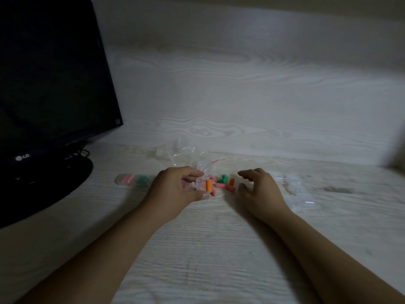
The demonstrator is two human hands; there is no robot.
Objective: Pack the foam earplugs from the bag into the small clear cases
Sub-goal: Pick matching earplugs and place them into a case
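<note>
Orange foam shows through the small clear case (202, 184) that my left hand (175, 187) grips, thumb and fingers curled round its sides; one orange earplug (208, 186) stands upright inside it, and the case sits just off the pale wood-grain table (219, 249), though I cannot tell whether its lid is open. My right hand (259, 189) hovers beside it with nothing in it, fingers loosely bent and spread apart, thumb low, fingertips pointing toward the loose earplugs (223, 184). Those lie in a little heap on the table between my two hands: pink ones lying flat, a green one and another orange one standing up. Just behind the case lies the crumpled clear bag (210, 166) with a thin red strip along its mouth, and farther back another piece of clear plastic wrap (182, 150) is bunched near the wall. To the left of my left hand, two filled cases (132, 179) rest side by side on the table, one holding pink earplugs and one holding green. To the right of my right hand is a cluster of empty clear cases (293, 187), blurred together so I cannot count them. A dark monitor (50, 84) stands at the far left on its round base.
</note>
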